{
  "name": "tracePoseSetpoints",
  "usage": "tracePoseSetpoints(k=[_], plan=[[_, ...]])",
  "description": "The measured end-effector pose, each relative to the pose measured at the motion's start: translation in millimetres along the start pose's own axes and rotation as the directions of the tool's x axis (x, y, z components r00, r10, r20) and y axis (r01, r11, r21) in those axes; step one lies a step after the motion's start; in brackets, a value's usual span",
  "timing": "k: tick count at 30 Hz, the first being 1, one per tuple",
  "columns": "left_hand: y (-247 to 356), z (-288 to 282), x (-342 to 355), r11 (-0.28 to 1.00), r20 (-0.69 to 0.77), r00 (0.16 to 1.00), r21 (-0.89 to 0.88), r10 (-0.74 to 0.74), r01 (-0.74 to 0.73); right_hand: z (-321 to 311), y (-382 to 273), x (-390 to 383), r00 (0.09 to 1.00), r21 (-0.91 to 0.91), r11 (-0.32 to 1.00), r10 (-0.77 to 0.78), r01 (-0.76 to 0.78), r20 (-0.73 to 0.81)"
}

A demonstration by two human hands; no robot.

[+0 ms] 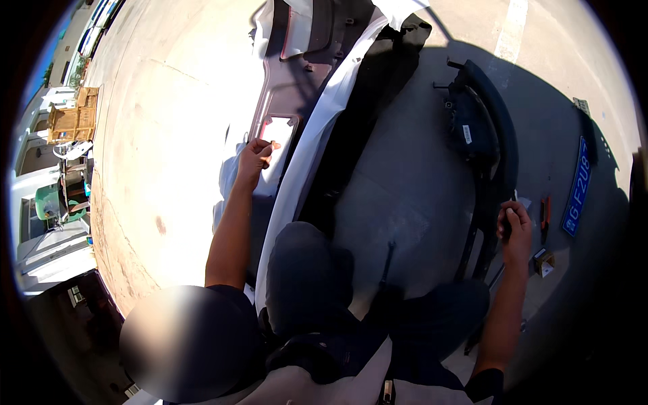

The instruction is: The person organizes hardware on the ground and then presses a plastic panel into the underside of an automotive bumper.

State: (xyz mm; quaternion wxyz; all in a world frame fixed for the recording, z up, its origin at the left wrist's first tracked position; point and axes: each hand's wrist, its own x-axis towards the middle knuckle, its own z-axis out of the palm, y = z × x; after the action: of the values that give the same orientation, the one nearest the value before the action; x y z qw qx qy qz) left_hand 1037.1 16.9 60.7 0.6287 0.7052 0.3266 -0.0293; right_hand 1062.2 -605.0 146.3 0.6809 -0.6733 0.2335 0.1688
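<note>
My left hand (258,158) is closed in a pinch at a white, red-edged rectangular patch (277,126) on a large grey-pink moulded panel (277,81); what its fingertips hold is too small to tell. My right hand (513,223) is closed around a small dark thing with a pale tip, which I cannot make out, beside a curved black part (503,162) with a labelled housing attached. A long white cover (324,125) runs along the panel over black material (378,88).
Right of my right hand lie a red-handled tool (545,216), a small open box (543,263) and a blue plate (577,185). My knees frame the concrete ground (388,196). Wooden crates (71,121) and a green chair (48,199) stand far left.
</note>
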Motion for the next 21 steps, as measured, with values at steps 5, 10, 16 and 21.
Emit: tracePoseSetpoints(k=[5, 10, 16, 21], plan=[[-50.8, -7.8, 35.0, 0.992, -0.085, 0.992, -0.1, -0.088, 0.08, 87.6, -72.5, 7.0, 0.993, -0.094, 0.994, -0.043, 0.054, 0.112], [-70.2, 28.2, 74.2, 0.934, -0.161, 0.943, -0.261, -0.291, 0.243, 161.3, -138.1, -2.8, 0.948, -0.232, 0.972, 0.036, 0.041, 0.316], [-116.0, 43.2, 131.3, 0.868, -0.3, 0.858, -0.412, -0.417, 0.277, 222.8, -153.9, 36.7, 0.903, -0.517, 0.844, 0.106, 0.139, 0.416], [-113.7, 66.7, 139.2, 0.897, -0.258, 0.896, -0.36, -0.361, 0.257, 289.9, -86.5, 118.0, 0.855, -0.571, 0.812, 0.207, 0.121, 0.476]])
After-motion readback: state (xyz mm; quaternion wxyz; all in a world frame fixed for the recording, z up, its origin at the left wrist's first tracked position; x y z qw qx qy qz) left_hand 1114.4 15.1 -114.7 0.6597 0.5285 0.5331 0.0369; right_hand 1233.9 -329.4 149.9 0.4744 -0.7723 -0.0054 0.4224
